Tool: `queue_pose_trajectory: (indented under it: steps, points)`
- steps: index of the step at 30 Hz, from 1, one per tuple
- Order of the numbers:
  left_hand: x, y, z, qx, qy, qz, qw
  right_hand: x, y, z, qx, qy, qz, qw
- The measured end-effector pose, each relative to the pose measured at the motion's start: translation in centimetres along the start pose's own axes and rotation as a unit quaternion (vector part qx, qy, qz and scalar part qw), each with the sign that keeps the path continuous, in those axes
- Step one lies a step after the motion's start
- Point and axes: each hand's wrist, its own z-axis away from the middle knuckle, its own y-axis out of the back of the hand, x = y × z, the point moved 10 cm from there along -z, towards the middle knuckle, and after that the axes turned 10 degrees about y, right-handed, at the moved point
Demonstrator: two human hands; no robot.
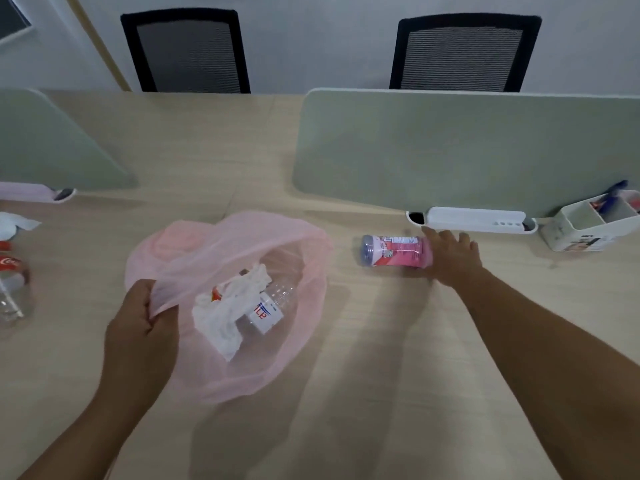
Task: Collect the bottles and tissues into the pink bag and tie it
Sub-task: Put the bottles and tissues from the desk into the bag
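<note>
A thin pink bag (291, 344) lies open on the wooden desk. Inside it I see a clear bottle (273, 303) and crumpled white tissue (225, 313). My left hand (142, 327) pinches the bag's near-left rim. A pink-labelled bottle (394, 251) lies on its side to the right of the bag. My right hand (453, 258) reaches over that bottle's right end, fingers spread and touching it. At the far left edge stand a red-labelled clear bottle (12, 282) and a white tissue (17, 223).
Grey-green divider panels (467, 150) stand across the back of the desk. A white cable tray (474, 220) and a white organiser box (592, 226) with pens sit at the right. Two black mesh chairs (187, 50) stand beyond the desk.
</note>
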Motion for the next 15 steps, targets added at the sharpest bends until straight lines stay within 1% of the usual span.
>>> queue_pose_trajectory:
  steps: [2,3,5,8,11,15]
  points:
    - [-0.1,-0.4,-0.1,0.005,0.009,-0.011,1.000,0.2,0.3,0.3,0.042,0.015,-0.001,0.999]
    - [-0.2,-0.5,0.0,0.006,0.016,-0.012,1.000,0.0,0.1,0.9,0.044,0.014,-0.014,0.999]
    - [0.0,-0.7,-0.1,0.007,0.016,-0.008,1.000,-0.9,-0.4,2.2,0.009,0.002,-0.066,0.998]
    - [0.5,-0.1,-0.3,0.015,0.015,-0.002,1.000,-3.9,0.4,4.7,-0.029,0.002,-0.172,0.985]
    - [0.7,0.5,-0.9,0.028,0.029,0.012,0.999,-8.3,1.3,7.0,-0.057,0.062,-0.278,0.957]
    - [0.3,1.9,-1.6,0.049,0.051,0.046,0.996,-14.8,1.6,9.7,-0.145,0.127,-0.341,0.920]
